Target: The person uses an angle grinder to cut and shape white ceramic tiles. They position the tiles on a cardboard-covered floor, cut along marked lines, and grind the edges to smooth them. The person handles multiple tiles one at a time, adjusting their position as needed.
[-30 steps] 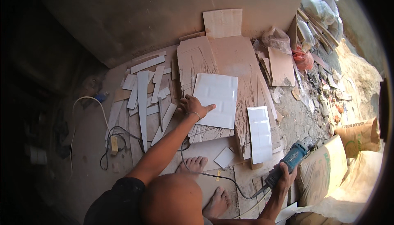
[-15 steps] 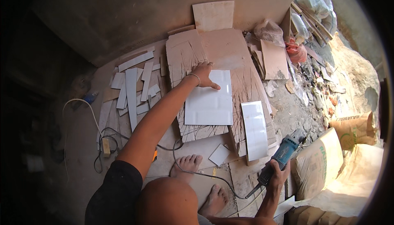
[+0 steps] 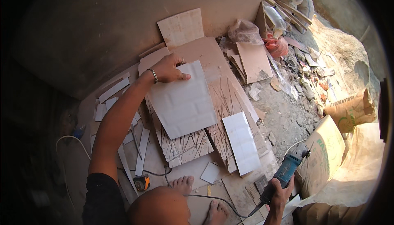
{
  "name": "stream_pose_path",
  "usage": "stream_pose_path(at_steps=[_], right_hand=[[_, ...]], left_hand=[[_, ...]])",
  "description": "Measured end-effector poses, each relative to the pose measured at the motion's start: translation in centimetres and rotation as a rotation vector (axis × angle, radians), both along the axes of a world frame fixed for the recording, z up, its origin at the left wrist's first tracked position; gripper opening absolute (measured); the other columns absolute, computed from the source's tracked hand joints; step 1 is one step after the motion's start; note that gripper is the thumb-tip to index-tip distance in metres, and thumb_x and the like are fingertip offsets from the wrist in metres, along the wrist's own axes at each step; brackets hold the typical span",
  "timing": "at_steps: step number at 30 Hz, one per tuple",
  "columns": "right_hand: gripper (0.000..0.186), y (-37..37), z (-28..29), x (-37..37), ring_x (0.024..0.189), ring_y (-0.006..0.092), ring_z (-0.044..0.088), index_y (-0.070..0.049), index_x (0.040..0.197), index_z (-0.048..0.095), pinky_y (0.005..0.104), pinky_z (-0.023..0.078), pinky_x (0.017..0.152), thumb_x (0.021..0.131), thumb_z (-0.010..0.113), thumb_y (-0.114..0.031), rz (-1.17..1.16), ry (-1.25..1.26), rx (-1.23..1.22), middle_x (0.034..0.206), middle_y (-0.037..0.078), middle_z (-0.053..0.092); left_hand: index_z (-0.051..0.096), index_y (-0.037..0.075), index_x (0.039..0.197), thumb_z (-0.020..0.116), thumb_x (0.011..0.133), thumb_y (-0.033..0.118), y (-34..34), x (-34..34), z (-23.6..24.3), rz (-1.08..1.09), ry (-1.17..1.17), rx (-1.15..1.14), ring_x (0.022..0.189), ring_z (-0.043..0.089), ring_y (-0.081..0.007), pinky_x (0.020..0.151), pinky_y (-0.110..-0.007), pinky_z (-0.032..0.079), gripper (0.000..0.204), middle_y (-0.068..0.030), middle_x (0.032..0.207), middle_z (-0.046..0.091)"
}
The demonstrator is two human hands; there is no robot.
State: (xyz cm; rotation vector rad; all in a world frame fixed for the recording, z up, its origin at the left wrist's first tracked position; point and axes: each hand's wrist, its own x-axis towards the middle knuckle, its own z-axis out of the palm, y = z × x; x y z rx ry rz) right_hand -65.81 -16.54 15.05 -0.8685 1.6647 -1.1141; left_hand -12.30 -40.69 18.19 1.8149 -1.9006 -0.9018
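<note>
My left hand [image 3: 169, 69] grips the upper edge of a large white tile [image 3: 182, 104], thumb on its face and the other fingers hidden behind the edge. The tile seems raised off the scored slabs [image 3: 185, 150] below it. On the right, my right hand [image 3: 281, 193] is wrapped round the dark handle of a blue angle grinder [image 3: 287, 164], whose head points away from me beside a paper sack. Whether its disc spins cannot be seen. A narrower white tile piece [image 3: 241, 143] lies on the right-hand scored slab, between the large tile and the grinder.
Cut tile strips [image 3: 114, 89] lie scattered on the left. A tape measure [image 3: 142, 182] and the grinder's cord [image 3: 213, 198] lie by my feet [image 3: 217, 213]. Tile offcuts [image 3: 253, 61], rubble [image 3: 301, 87] and paper sacks [image 3: 322, 153] line the right side. One tile [image 3: 181, 27] leans on the wall.
My left hand has gone from lying on the large tile to gripping its top edge, and the tile has turned and come up. The grinder stays in my right hand. The view has shifted.
</note>
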Motion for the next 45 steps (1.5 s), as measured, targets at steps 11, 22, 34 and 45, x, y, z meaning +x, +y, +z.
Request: stream_pose_path(at_steps=[11, 22, 34, 45], right_hand=[[0.072, -0.1, 0.1, 1.2, 0.079, 0.017, 0.064, 0.001, 0.143, 0.05, 0.0294, 0.054, 0.072, 0.076, 0.076, -0.009, -0.053, 0.02, -0.012, 0.098, 0.006, 0.061], [0.079, 0.2, 1.7, 1.5, 0.089, 0.0165, 0.064, 0.002, 0.145, 0.046, 0.03, 0.054, 0.081, 0.074, 0.078, -0.009, -0.073, 0.099, 0.007, 0.105, 0.006, 0.062], [0.092, 1.3, 0.3, 1.2, 0.096, 0.0197, 0.065, 0.002, 0.151, 0.041, 0.0337, 0.055, 0.086, 0.074, 0.086, -0.017, -0.034, 0.287, 0.068, 0.113, 0.009, 0.062], [0.1, 0.8, -0.6, 0.9, 0.106, 0.0243, 0.063, 0.001, 0.157, 0.04, 0.0393, 0.053, 0.094, 0.076, 0.093, -0.022, 0.109, 0.372, 0.13, 0.126, 0.013, 0.062]], left_hand=[[0.069, -0.003, 0.12, 0.077, 0.086, -0.003, -11.4, 5.2, 5.7, 0.763, 0.473, -0.541, 0.103, 0.073, -0.0219, 0.091, -0.036, 0.057, 0.034, -0.0159, 0.114, 0.076], [0.068, -0.001, 0.114, 0.077, 0.082, -0.011, -19.1, 5.8, -7.1, 0.993, 0.536, -0.727, 0.096, 0.071, -0.0191, 0.088, -0.033, 0.056, 0.035, -0.011, 0.108, 0.075], [0.064, -0.002, 0.128, 0.076, 0.085, -0.013, -23.5, 14.3, -14.3, 0.899, 0.789, -0.787, 0.104, 0.068, -0.0188, 0.095, -0.032, 0.054, 0.046, -0.0104, 0.119, 0.073], [0.063, -0.005, 0.128, 0.081, 0.082, -0.012, -24.9, 18.5, -18.3, 0.823, 0.728, -0.803, 0.108, 0.069, -0.0209, 0.094, -0.034, 0.056, 0.049, -0.0134, 0.122, 0.072]])
